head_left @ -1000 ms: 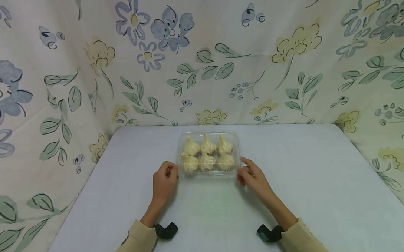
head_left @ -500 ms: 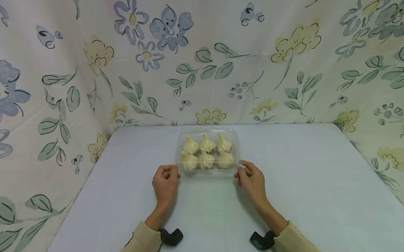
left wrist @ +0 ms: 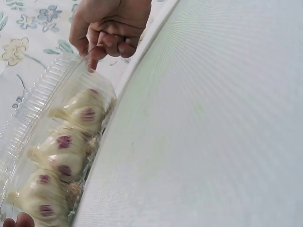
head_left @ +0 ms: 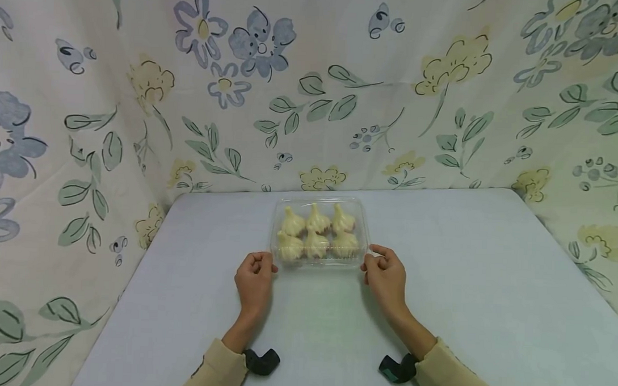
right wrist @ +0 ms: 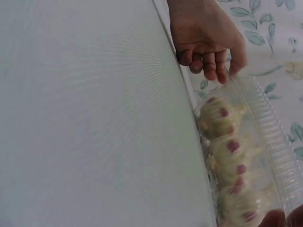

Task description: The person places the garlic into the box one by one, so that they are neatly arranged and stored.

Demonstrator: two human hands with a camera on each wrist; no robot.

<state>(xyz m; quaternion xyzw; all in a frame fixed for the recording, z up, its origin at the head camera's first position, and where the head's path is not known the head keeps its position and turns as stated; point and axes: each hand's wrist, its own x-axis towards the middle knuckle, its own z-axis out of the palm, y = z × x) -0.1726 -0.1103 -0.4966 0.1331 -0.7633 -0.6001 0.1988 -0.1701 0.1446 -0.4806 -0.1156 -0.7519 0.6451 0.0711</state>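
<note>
A clear plastic clamshell box (head_left: 319, 260) lies at the back middle of the white table, its lid over several garlic bulbs (head_left: 316, 247) in two rows. My left hand (head_left: 255, 282) pinches the rim at its near left corner. At the near right corner, my right hand (head_left: 387, 281) pinches the rim between thumb and forefinger, the other fingers curled below. The left wrist view shows purple-streaked garlic bulbs (left wrist: 59, 151) through the plastic, with my right hand (left wrist: 111, 28) beyond. Across the box in the right wrist view, my left hand (right wrist: 206, 38) holds the other corner.
A white cloth covers the table (head_left: 490, 279). Behind it and at both sides hangs a floral curtain (head_left: 310, 147). Dark wrist-worn devices (head_left: 262, 362) sit at both beige cuffs, just above the tabletop.
Both wrists have drawn inward, the right one more, and the right hand has turned more upright. The garlic box stays in nearly the same place, with its lid over the bulbs.
</note>
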